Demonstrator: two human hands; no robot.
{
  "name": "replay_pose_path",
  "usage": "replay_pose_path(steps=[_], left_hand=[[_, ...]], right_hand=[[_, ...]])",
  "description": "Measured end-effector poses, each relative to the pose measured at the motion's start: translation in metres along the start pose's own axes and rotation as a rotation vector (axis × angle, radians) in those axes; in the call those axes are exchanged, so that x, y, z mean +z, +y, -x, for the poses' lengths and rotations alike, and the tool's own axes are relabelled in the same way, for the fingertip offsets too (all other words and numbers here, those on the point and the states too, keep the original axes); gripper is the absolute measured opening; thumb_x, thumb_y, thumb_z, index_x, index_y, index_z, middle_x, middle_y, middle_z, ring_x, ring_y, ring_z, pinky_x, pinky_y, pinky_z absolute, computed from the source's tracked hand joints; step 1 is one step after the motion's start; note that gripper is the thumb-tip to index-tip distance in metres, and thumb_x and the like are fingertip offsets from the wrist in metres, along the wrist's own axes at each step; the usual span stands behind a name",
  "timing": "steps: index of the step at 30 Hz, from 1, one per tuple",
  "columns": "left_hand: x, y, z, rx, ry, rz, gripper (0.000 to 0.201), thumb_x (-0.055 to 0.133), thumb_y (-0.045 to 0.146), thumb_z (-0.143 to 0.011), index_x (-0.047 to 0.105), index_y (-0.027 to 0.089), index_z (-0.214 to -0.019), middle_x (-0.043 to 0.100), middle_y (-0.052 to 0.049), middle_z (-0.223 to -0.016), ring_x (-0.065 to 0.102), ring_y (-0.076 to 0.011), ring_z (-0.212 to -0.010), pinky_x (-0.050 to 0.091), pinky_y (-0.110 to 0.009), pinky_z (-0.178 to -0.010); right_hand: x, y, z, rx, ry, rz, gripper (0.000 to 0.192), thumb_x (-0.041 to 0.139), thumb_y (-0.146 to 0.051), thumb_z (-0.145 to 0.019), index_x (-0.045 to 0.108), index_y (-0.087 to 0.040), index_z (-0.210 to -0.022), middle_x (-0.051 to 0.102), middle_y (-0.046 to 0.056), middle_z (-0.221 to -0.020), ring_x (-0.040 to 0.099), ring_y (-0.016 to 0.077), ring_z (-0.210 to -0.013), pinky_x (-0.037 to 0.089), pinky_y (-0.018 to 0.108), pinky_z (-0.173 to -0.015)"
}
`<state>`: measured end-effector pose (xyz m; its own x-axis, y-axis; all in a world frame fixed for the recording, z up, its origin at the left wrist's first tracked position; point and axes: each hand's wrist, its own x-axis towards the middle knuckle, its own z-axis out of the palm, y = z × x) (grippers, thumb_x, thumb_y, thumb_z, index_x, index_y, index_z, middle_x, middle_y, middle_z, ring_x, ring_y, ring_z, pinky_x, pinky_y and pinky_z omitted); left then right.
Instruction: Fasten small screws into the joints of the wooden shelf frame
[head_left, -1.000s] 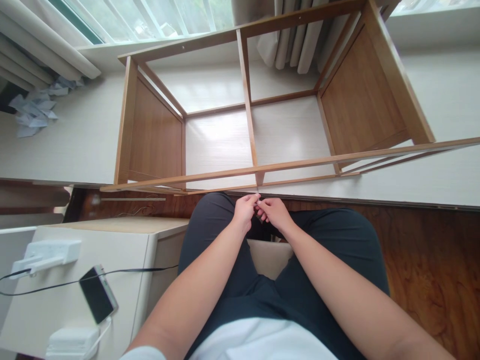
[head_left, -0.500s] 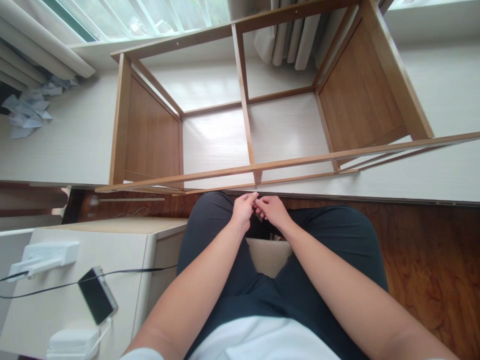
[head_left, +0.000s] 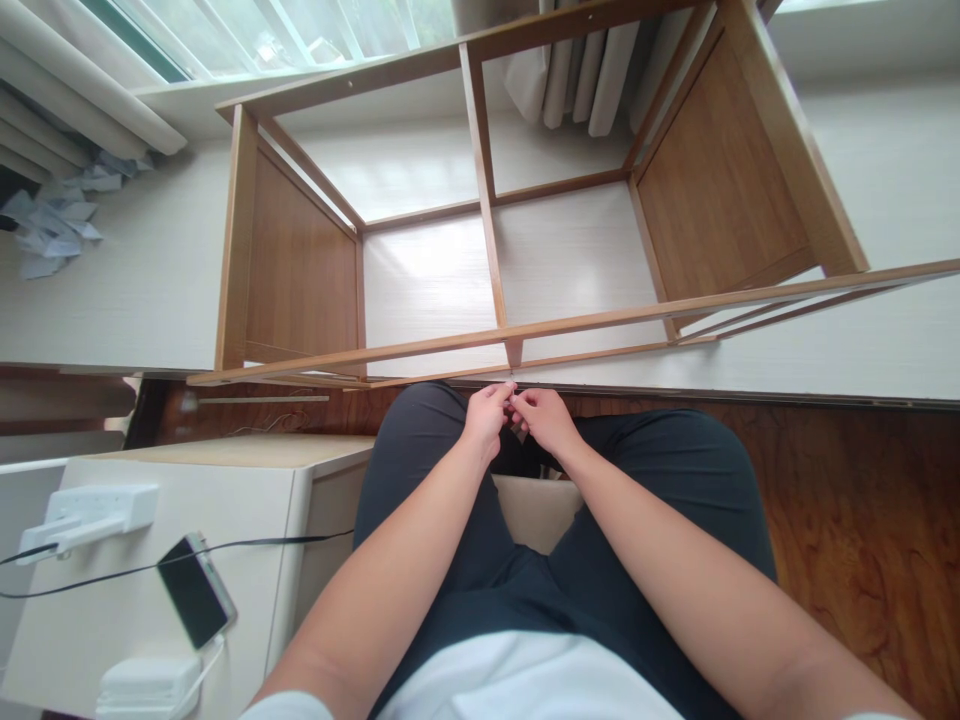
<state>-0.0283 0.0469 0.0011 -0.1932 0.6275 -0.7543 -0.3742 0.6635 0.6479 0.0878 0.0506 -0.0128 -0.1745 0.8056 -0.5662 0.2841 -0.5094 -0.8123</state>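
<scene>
Both grips pinch small part (head_left: 514, 407), fingertips touching, below frame rail (head_left: 570, 325).

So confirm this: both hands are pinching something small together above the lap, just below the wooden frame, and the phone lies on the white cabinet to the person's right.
Wrong on one point: the phone lies on the white cabinet to the person's left, as the head view shows. The left hand and right hand do meet over the lap, just below the wooden frame.
</scene>
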Motion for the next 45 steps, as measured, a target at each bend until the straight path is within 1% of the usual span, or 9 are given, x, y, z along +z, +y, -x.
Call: replay_pose_path(steps=[5, 8, 15, 18, 23, 31, 38, 41, 45], left_hand=[[0.001, 0.002, 0.001, -0.014, -0.062, -0.012, 0.039, 0.083, 0.048, -0.07, 0.076, 0.014, -0.087, 0.065, -0.004, -0.067, 0.052, -0.0098, -0.053, 0.033, -0.024, -0.052], [0.001, 0.003, 0.001, -0.009, -0.047, -0.023, 0.036, 0.083, 0.046, -0.07, 0.077, 0.014, -0.085, 0.065, -0.004, -0.067, 0.052, -0.0098, -0.053, 0.033, -0.024, -0.053], [0.002, 0.003, -0.001, -0.016, -0.005, -0.019, 0.03, 0.083, 0.042, -0.071, 0.077, 0.015, -0.082, 0.071, -0.007, -0.074, 0.059, -0.0122, -0.06, 0.033, -0.023, -0.054], [0.002, 0.003, -0.001, -0.02, 0.004, -0.006, 0.028, 0.083, 0.039, -0.072, 0.077, 0.014, -0.081, 0.071, -0.007, -0.073, 0.06, -0.0123, -0.061, 0.034, -0.022, -0.055], [0.001, 0.002, -0.002, -0.015, -0.001, -0.015, 0.03, 0.084, 0.041, -0.071, 0.077, 0.014, -0.082, 0.072, -0.007, -0.075, 0.06, -0.0117, -0.06, 0.033, -0.022, -0.054], [0.0, 0.001, -0.006, -0.015, -0.016, -0.012, 0.028, 0.083, 0.038, -0.072, 0.077, 0.013, -0.082, 0.07, -0.006, -0.07, 0.059, -0.0114, -0.058, 0.035, -0.023, -0.054], [-0.002, 0.001, -0.006, -0.016, -0.029, -0.018, 0.029, 0.084, 0.039, -0.07, 0.078, 0.014, -0.083, 0.071, -0.007, -0.074, 0.061, -0.0123, -0.061, 0.038, -0.023, -0.056], [-0.001, 0.003, -0.005, -0.018, -0.026, -0.022, 0.03, 0.084, 0.04, -0.069, 0.078, 0.015, -0.083, 0.071, -0.007, -0.075, 0.06, -0.0119, -0.062, 0.036, -0.022, -0.055], [-0.001, 0.005, -0.002, -0.018, -0.026, -0.033, 0.031, 0.085, 0.041, -0.067, 0.078, 0.015, -0.082, 0.072, -0.007, -0.077, 0.057, -0.011, -0.062, 0.032, -0.021, -0.053]], right_hand=[[0.003, 0.001, 0.0, 0.051, 0.01, -0.106, 0.026, 0.058, -0.033, -0.092, 0.065, -0.017, -0.072, 0.065, 0.0, -0.062, 0.052, 0.0082, -0.047, 0.039, 0.018, -0.044], [0.002, 0.002, 0.0, 0.057, -0.005, -0.103, 0.026, 0.057, -0.034, -0.092, 0.065, -0.017, -0.074, 0.065, 0.0, -0.063, 0.052, 0.0087, -0.047, 0.039, 0.019, -0.045], [-0.005, -0.008, 0.006, -0.092, 0.017, 0.2, 0.02, 0.065, -0.035, -0.088, 0.07, -0.019, -0.077, 0.073, 0.002, -0.072, 0.065, 0.0149, -0.065, 0.044, 0.024, -0.063], [-0.007, -0.013, 0.008, -0.114, 0.032, 0.259, 0.016, 0.069, -0.033, -0.085, 0.071, -0.02, -0.077, 0.075, 0.002, -0.075, 0.067, 0.0161, -0.07, 0.043, 0.025, -0.066], [-0.008, -0.014, 0.008, -0.115, 0.027, 0.302, 0.017, 0.066, -0.032, -0.089, 0.074, -0.02, -0.08, 0.076, 0.003, -0.077, 0.067, 0.0165, -0.071, 0.043, 0.025, -0.067], [-0.007, -0.016, 0.009, -0.139, 0.049, 0.373, 0.014, 0.069, -0.032, -0.086, 0.072, -0.022, -0.077, 0.076, 0.002, -0.077, 0.066, 0.0167, -0.069, 0.041, 0.025, -0.064], [-0.008, -0.022, 0.012, -0.152, 0.06, 0.46, 0.018, 0.066, -0.035, -0.087, 0.073, -0.022, -0.077, 0.077, 0.004, -0.081, 0.065, 0.0176, -0.07, 0.037, 0.026, -0.06], [-0.01, -0.023, 0.012, -0.153, 0.033, 0.446, 0.016, 0.062, -0.028, -0.087, 0.074, -0.022, -0.077, 0.077, 0.003, -0.08, 0.065, 0.0179, -0.072, 0.038, 0.026, -0.062], [-0.013, -0.018, 0.006, -0.146, -0.044, 0.349, 0.025, 0.051, -0.016, -0.087, 0.069, -0.02, -0.07, 0.074, 0.002, -0.072, 0.064, 0.0156, -0.067, 0.04, 0.025, -0.062]])
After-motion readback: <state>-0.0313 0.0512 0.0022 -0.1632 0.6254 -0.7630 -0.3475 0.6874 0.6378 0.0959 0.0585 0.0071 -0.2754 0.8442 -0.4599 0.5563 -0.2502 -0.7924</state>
